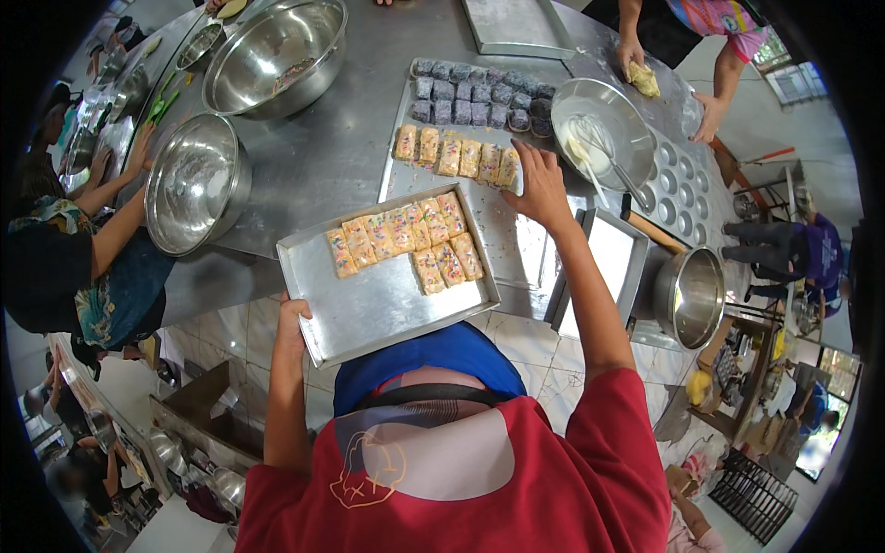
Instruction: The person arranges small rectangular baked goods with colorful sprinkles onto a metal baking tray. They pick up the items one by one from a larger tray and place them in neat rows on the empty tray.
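My left hand (294, 319) grips the near-left corner of a rectangular metal baking pan (359, 311), which is tilted in front of my body. Inside the pan are cut pastry bars (394, 233) topped with coloured sprinkles, and its near-left part is bare metal. My right hand (541, 181) reaches over a flat metal tray (442, 181), its fingers bent around the right end of a row of similar sprinkled bars (469, 158). Fingertips and thumb span the last bar (509, 166); whether they grip it is unclear. Behind that row sit rows of purple, crumb-coated cake pieces (462, 92).
Right of the tray stand a steel bowl (626, 117) with a whisk (600, 142), a muffin tin (681, 183), a lined pan (601, 259) and another bowl (691, 297). Large bowls (276, 62) (197, 186) stand left. Across the table, a person's hand (630, 57) holds dough (644, 81).
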Action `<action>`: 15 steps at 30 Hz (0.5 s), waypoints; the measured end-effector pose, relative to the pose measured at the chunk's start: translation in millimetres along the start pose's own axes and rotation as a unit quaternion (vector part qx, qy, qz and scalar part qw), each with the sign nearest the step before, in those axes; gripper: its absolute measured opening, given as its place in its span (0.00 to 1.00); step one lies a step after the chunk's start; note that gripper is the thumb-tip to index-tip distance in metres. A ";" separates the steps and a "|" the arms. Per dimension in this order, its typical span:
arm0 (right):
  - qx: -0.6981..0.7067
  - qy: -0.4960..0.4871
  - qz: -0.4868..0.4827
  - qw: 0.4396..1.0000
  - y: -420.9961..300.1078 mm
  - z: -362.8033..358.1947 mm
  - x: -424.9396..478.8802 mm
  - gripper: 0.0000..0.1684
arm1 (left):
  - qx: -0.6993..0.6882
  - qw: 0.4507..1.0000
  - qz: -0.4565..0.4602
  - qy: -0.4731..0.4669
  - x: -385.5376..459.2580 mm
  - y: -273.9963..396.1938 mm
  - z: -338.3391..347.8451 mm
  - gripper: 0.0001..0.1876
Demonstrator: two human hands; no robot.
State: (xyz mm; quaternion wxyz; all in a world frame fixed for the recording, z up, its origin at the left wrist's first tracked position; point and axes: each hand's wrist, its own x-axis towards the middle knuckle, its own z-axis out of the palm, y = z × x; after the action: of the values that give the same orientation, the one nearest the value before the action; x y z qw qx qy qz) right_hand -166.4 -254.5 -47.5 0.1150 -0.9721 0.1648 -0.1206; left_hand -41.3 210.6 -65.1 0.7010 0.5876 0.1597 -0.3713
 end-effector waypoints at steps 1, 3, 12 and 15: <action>-0.023 -0.009 0.002 1.000 7.2 5.7 5.9 0.57 | -0.008 1.000 0.001 -0.002 -5.2 4.6 7.6 0.35; -0.035 -0.071 0.033 0.996 14.5 12.3 16.4 0.59 | -0.010 1.000 0.000 -0.004 -6.9 6.6 8.0 0.35; -0.089 -0.140 0.034 0.986 18.4 20.3 40.3 0.64 | 0.014 0.999 -0.010 -0.033 12.9 -1.9 -6.5 0.36; -0.047 -0.123 0.058 0.990 21.1 16.0 36.7 0.64 | 0.013 0.999 -0.007 -0.043 24.7 -9.8 -7.1 0.37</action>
State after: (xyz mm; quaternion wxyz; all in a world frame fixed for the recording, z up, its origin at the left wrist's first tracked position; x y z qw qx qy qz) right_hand -134.6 -283.7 -61.0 0.0950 -0.9728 0.2109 0.0145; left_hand -30.1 208.8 -90.2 0.6972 0.5786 0.1288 -0.4031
